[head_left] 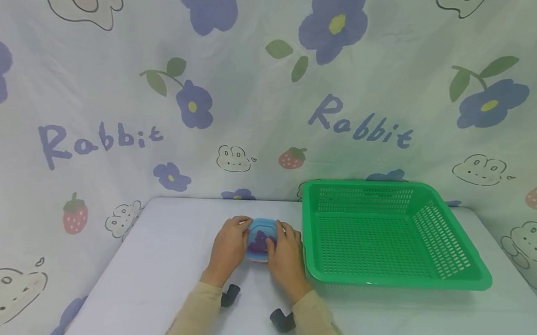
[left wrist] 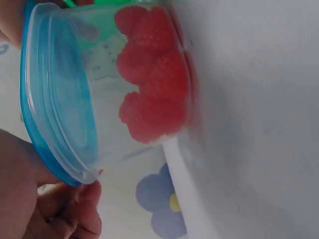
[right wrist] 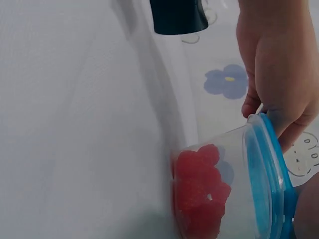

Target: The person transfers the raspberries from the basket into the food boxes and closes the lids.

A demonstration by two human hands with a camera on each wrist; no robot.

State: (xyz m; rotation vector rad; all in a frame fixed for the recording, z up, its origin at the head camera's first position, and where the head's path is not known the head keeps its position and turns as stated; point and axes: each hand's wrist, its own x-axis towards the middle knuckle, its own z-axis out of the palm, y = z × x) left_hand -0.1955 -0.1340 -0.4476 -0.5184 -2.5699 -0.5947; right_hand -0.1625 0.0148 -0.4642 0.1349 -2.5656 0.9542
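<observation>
A clear plastic container with a blue lid (head_left: pixel 265 226) stands upright on the white table, between the two hands. Red raspberries (left wrist: pixel 157 82) fill its lower part, seen through the wall. My left hand (head_left: pixel 228 247) grips the lid's left edge; in the left wrist view its fingertips (left wrist: pixel 88 206) curl beneath the rim. From the right side my right hand (head_left: pixel 287 256) holds the lid, thumb near the front corner and fingers along the far edge. Only a bit of that hand shows in the right wrist view, at the lower right.
Just right of the container stands a large green plastic basket (head_left: pixel 395 284) with latticed walls. Behind the white table (head_left: pixel 162 243) hangs a cloth (head_left: pixel 253 110) printed with flowers, rabbits and strawberries. Black devices (head_left: pixel 282 320) sit at both wrists.
</observation>
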